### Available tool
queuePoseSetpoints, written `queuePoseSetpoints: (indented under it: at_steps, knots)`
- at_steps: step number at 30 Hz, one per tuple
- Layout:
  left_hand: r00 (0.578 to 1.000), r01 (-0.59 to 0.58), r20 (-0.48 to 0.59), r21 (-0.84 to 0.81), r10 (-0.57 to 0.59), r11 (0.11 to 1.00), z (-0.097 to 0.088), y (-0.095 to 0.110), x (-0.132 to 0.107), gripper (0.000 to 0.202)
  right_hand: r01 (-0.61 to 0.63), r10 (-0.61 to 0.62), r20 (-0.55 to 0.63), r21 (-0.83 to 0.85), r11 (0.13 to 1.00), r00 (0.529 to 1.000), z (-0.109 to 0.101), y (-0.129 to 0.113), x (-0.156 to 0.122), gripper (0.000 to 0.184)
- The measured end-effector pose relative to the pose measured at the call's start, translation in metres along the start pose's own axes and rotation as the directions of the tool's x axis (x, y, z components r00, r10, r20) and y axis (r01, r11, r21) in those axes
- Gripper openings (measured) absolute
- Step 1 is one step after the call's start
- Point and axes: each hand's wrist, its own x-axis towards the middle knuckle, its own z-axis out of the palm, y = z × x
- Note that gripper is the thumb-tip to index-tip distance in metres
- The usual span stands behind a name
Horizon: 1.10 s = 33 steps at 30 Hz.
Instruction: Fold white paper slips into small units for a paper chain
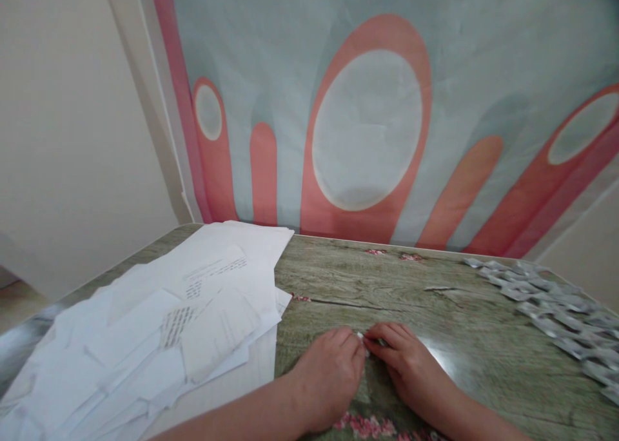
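Both hands meet low in the middle of the head view, just above the wood-patterned table. A small white piece, which looks like paper, shows between their fingertips. My left hand is closed, its fingers curled and pinching the piece from the left. My right hand is closed too, with thumb and forefinger pressed on it from the other side. Most of the piece is hidden by the fingers, so its shape cannot be made out.
A spread heap of white paper sheets, some printed, covers the table's left side. Along the right edge lie several rows of small folded whitish pieces. The wood-patterned tabletop has pink flower prints. A printed backdrop stands behind it.
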Motion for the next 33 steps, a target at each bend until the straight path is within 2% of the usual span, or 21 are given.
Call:
queuePoseSetpoints:
  at_steps: [15,21,26,33]
  knots:
    - [1.0,0.021,0.001,-0.015,-0.021,1.0,0.003,0.003,-0.002,0.029,-0.018,0.018,0.011,0.007,1.0,1.0,0.002,0.001,0.0,0.026]
    - [0.999,0.017,0.041,-0.01,-0.016,1.0,-0.004,0.005,-0.003,0.036,-0.023,0.024,0.017,-0.027,0.999,1.0,-0.001,-0.003,0.002,0.022]
    - [0.998,0.012,0.067,-0.049,-0.009,0.999,-0.011,0.008,-0.006,0.031,-0.032,0.035,0.049,-0.061,0.998,0.998,-0.002,-0.004,0.002,0.025]
    - [0.997,0.014,0.073,-0.027,-0.012,1.0,-0.011,0.01,-0.006,0.032,-0.064,0.068,0.096,-0.038,0.997,0.993,-0.005,-0.004,0.002,0.036]
